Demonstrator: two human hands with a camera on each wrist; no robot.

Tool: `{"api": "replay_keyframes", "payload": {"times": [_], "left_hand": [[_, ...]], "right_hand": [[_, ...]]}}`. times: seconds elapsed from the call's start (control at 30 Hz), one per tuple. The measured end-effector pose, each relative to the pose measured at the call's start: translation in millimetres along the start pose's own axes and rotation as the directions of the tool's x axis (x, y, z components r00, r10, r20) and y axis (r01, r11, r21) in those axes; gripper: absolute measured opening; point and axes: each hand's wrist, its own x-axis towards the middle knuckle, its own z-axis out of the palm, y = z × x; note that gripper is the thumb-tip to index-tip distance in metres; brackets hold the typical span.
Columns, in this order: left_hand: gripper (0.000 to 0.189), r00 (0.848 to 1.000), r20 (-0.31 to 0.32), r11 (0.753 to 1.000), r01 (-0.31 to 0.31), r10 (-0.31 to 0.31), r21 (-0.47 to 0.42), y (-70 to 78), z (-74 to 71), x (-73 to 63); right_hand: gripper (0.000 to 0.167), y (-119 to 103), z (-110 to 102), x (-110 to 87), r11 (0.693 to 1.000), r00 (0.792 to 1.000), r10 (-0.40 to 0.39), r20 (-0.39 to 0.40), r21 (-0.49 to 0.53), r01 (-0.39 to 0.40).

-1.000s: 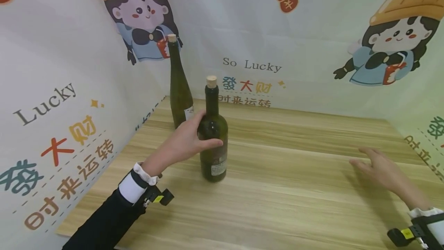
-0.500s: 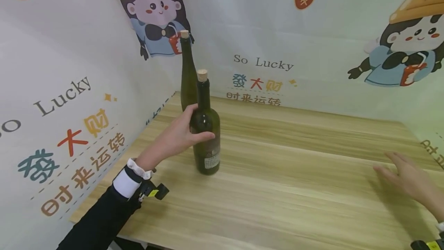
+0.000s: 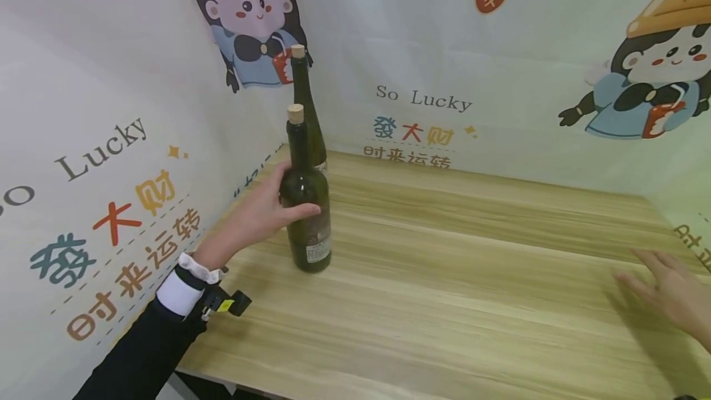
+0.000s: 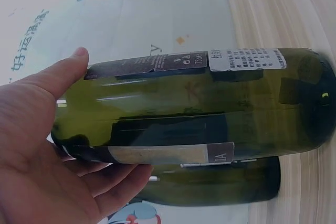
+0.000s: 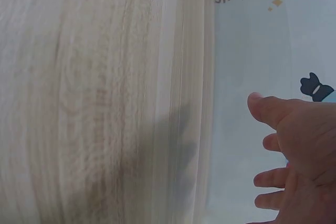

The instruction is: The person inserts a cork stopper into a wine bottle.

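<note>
My left hand (image 3: 252, 212) grips a dark green wine bottle (image 3: 311, 227) round its upper body, thumb in front. The bottle stands upright with a cork (image 3: 295, 113) in its mouth; whether its base touches the table I cannot tell. In the left wrist view, labels show on the wine bottle (image 4: 173, 98), and the fingers curl partly beneath it. Just behind stands a taller, slimmer green bottle (image 3: 312, 104), also corked, its lower part largely hidden. My right hand (image 3: 669, 292) hovers over the right of the table, fingers extended, holding nothing; the right wrist view shows that hand (image 5: 302, 156) too.
The wood-grain table (image 3: 444, 289) reaches back to a printed cloth backdrop (image 3: 433, 36). Another cloth side (image 3: 83, 91) rises close along the left, near my left forearm. The table's front edge (image 3: 239, 381) shows at lower left.
The wine bottle in my left hand has moved left, now in front of the taller bottle. The head view has turned slightly. My right hand sits further right in view, still holding nothing.
</note>
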Motion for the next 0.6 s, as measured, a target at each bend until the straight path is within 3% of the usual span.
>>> {"api": "replay_keyframes", "payload": {"times": [0.13,0.33,0.6], "left_hand": [[0.097,1.000,-0.014,1.000,-0.003,0.003,0.023,-5.9,-6.2,0.1],[0.102,0.999,0.004,0.997,0.043,-0.044,0.057,-11.7,-18.0,1.2],[0.102,0.996,0.008,0.993,0.093,-0.094,0.068,-18.7,-33.2,-0.9]], "right_hand": [[0.072,4.5,0.0,-2.7,1.000,0.999,0.010,-0.053,-0.014,-0.011],[0.069,12.0,1.9,-8.9,1.000,0.986,-0.027,-0.163,-0.002,0.027],[0.074,18.5,4.4,-16.5,1.000,0.991,0.031,-0.133,0.004,-0.030]]}}
